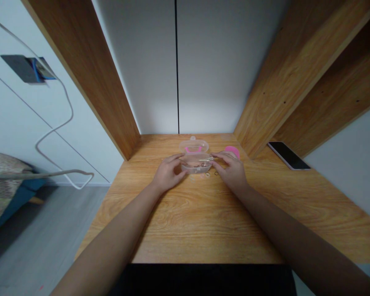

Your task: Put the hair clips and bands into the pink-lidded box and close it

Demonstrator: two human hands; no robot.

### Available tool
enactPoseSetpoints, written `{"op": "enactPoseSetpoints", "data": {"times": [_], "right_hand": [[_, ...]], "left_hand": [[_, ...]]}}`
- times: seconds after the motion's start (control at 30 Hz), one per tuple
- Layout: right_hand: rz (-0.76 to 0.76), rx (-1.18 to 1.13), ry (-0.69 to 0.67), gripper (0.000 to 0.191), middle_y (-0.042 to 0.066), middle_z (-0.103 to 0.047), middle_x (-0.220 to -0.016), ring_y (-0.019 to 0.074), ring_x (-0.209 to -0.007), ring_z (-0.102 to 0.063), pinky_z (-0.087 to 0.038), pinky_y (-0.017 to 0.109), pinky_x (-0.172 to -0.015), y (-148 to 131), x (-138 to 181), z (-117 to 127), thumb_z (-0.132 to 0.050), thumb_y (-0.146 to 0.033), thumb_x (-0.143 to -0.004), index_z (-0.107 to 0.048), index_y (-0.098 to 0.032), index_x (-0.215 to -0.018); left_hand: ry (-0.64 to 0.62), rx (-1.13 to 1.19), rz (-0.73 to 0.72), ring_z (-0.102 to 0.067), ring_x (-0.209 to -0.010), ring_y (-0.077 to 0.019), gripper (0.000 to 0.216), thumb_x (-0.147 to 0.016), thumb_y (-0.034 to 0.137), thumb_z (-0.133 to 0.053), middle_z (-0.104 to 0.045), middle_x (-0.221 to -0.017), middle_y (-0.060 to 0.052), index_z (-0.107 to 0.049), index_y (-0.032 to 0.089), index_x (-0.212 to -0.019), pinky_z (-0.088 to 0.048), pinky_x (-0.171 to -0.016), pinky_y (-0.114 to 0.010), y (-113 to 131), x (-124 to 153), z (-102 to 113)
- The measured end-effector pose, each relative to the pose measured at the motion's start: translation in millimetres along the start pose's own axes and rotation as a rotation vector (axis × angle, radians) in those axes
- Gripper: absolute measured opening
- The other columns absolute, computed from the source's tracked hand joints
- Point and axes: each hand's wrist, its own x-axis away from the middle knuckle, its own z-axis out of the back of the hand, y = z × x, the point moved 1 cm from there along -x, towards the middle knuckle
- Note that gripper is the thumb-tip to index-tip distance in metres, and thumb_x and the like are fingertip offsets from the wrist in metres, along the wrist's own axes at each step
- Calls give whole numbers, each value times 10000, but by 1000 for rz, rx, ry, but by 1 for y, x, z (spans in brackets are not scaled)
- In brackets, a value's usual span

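A small clear plastic box (197, 169) stands on the wooden desk, its hinged lid (194, 146) tipped back behind it. Thumb and fingers of my left hand (169, 173) grip the box's left end. At the right end, my right hand (233, 169) holds the box between thumb and fingers. A thin, shiny metal piece (207, 159) lies across the box near my right fingertips; its kind is too small to tell. Other small items inside cannot be made out. In front of the box lie a dark ring-shaped band (216, 173) and a pale one (207, 174).
Behind my right hand is a round pink object (232, 151), partly hidden. A phone (288, 155) rests farther right on the desk (188, 230). Wooden uprights (89, 78) and a white panel (209, 74) enclose the back. A white cable (68, 102) hangs at the left.
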Motion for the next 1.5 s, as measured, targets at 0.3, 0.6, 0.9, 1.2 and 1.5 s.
{"op": "enactPoseSetpoints", "data": {"times": [0.3, 0.6, 0.9, 1.2, 1.5], "right_hand": [[-74, 7, 2, 221, 78, -757, -1060, 251, -1008, -665, -512, 452, -945, 5, 1, -1, -568, -276, -940, -728, -221, -1083], [-182, 117, -129, 266, 92, -762, -1021, 255, -972, -663, -513, 412, -913, 16, 1, -4, -553, -262, -885, -737, -193, -1063], [-360, 580, -328, 495, 170, -601, -1339, 356, -1244, -497, -363, 499, -999, 16, 4, -1, -506, -299, -900, -556, -170, -1375], [-243, 620, -348, 371, 175, -686, -1169, 348, -1072, -562, -401, 483, -883, 21, 9, -5, -509, -231, -909, -645, -198, -1253], [-187, 450, -315, 369, 132, -745, -1061, 301, -955, -658, -475, 430, -832, 24, 7, -3, -523, -141, -869, -660, -195, -1208]], "left_hand": [[-9, -31, 23, -638, -1214, -273, 182, -822, 274, -731, -665, -1317, -119, -687, 221, -990, -516, -1028, -472, 1, 0, 1], [18, -95, 70, -631, -1223, -277, 178, -817, 288, -727, -657, -1330, -123, -686, 217, -975, -511, -1033, -471, 1, -1, 0], [37, -126, 114, -632, -1223, -267, 165, -820, 288, -719, -655, -1333, -123, -696, 217, -968, -512, -1034, -448, 0, -1, 1], [37, -127, 99, -630, -1224, -272, 169, -821, 292, -717, -653, -1334, -121, -694, 217, -971, -515, -1033, -453, -1, -1, 1], [32, -103, 106, -630, -1223, -271, 165, -824, 285, -718, -650, -1333, -119, -688, 219, -973, -513, -1041, -459, 0, -1, 1]]}}
